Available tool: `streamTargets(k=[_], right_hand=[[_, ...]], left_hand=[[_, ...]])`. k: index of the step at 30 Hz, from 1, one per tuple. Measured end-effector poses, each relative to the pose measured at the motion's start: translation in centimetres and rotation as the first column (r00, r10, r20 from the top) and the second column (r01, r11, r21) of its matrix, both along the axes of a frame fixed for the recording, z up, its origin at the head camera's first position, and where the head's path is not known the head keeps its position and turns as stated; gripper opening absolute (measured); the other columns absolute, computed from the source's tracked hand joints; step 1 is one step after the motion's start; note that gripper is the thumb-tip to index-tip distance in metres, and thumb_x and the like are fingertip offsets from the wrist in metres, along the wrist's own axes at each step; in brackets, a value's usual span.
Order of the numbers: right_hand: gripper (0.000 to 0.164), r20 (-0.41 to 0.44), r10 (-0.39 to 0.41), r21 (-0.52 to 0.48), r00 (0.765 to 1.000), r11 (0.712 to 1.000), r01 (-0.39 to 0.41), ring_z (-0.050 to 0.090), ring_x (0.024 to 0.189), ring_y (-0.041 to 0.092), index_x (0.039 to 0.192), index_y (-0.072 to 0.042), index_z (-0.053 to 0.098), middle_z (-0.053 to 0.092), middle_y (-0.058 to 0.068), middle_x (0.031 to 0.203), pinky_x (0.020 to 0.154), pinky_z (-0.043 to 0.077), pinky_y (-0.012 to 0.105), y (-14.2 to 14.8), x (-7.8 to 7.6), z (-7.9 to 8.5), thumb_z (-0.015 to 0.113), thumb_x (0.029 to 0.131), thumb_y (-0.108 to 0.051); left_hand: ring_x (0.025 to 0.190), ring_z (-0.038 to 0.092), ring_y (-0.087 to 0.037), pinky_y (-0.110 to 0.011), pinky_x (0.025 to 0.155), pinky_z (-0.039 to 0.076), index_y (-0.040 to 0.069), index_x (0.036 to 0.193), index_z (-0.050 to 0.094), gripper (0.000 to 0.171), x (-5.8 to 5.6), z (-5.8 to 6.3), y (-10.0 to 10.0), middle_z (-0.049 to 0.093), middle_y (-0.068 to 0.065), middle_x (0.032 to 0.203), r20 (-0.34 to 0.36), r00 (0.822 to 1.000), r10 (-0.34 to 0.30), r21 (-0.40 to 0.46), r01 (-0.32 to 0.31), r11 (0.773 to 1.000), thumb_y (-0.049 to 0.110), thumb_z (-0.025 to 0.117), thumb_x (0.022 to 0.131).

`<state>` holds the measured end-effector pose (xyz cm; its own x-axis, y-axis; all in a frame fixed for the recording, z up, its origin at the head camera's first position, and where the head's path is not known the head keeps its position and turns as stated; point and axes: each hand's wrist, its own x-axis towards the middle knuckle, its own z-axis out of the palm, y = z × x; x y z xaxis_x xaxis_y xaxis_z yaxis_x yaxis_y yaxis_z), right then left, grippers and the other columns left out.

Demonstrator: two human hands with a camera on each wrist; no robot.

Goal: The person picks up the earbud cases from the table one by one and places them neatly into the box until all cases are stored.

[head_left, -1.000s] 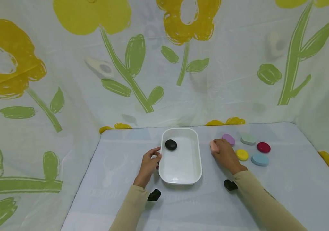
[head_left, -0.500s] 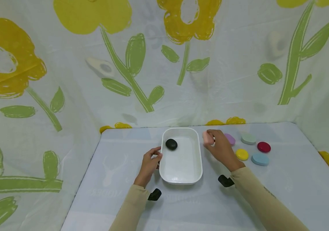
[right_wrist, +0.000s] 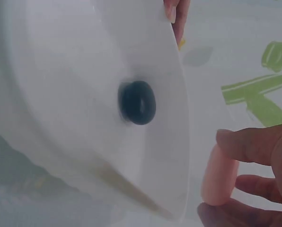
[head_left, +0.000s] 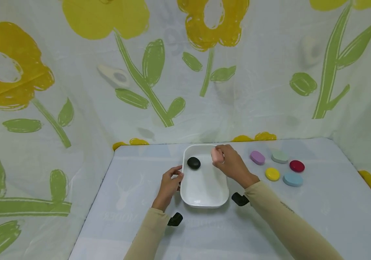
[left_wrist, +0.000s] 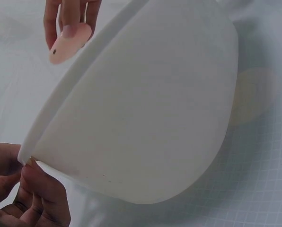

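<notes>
Over the far right part of the white tray (head_left: 205, 187), my right hand (head_left: 234, 164) pinches a pink soap bar (head_left: 217, 155) between thumb and fingers. The left wrist view shows this soap bar (left_wrist: 70, 43) above the rim, with a small dark spot on its face. At the tray's left side, my left hand (head_left: 169, 186) grips the rim between thumb and fingers; the left wrist view shows those fingers (left_wrist: 44, 184) at the tray's edge. A smooth black oval soap (head_left: 193, 163) lies inside the tray, near its far left.
Right of the tray lie a purple soap (head_left: 257, 157), a pale green one (head_left: 280, 156), a red one (head_left: 297, 166), a yellow one (head_left: 272, 174) and a light blue one (head_left: 292, 179). A flower-printed sheet (head_left: 263, 90) hangs behind the table.
My right hand has lifted the pink soap bar from the table and carried it left over the tray. My left hand keeps its hold on the rim.
</notes>
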<state>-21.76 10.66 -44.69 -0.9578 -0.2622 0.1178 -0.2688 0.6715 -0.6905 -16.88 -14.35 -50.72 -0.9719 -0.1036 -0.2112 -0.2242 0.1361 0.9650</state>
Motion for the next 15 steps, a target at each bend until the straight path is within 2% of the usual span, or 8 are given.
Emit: streamTargets(k=[3, 7, 15], right_hand=[[0.058, 0.041, 0.012, 0.063, 0.999, 0.998, -0.015, 0.061, 0.121, 0.041, 0.143, 0.009, 0.056, 0.060, 0.029, 0.138, 0.110, 0.048, 0.057, -0.8, -0.6, 0.0, 0.075, 0.094, -0.014], [0.060, 0.086, 0.013, 0.134, 0.996, 0.991, -0.025, 0.062, 0.114, 0.039, 0.144, 0.007, 0.056, 0.060, 0.028, 0.136, 0.106, 0.051, 0.055, -1.7, -1.2, -0.3, 0.080, 0.093, -0.013], [0.059, 0.132, 0.012, 0.170, 0.991, 0.985, -0.034, 0.062, 0.109, 0.035, 0.142, 0.007, 0.057, 0.061, 0.026, 0.133, 0.104, 0.053, 0.051, -3.1, -1.7, -1.2, 0.081, 0.091, -0.009]], left_hand=[[0.072, 0.058, -0.018, -0.026, 0.056, 0.052, 0.000, 0.145, 0.061, 0.039, 0.1, 0.0, 0.0, 0.057, -0.012, 0.115, 0.001, 1.000, -0.001, 0.000, 0.001, 1.000, 0.008, 0.062, 0.106], [0.072, 0.058, -0.018, -0.025, 0.056, 0.053, 0.000, 0.145, 0.061, 0.039, 0.2, 0.0, 0.0, 0.057, -0.013, 0.115, -0.002, 1.000, -0.003, 0.000, 0.003, 1.000, 0.007, 0.062, 0.106], [0.069, 0.056, -0.016, -0.025, 0.056, 0.052, 0.000, 0.145, 0.061, 0.039, 0.2, 0.2, 0.1, 0.058, -0.012, 0.114, -0.008, 1.000, -0.006, -0.011, 0.006, 1.000, 0.006, 0.061, 0.106]])
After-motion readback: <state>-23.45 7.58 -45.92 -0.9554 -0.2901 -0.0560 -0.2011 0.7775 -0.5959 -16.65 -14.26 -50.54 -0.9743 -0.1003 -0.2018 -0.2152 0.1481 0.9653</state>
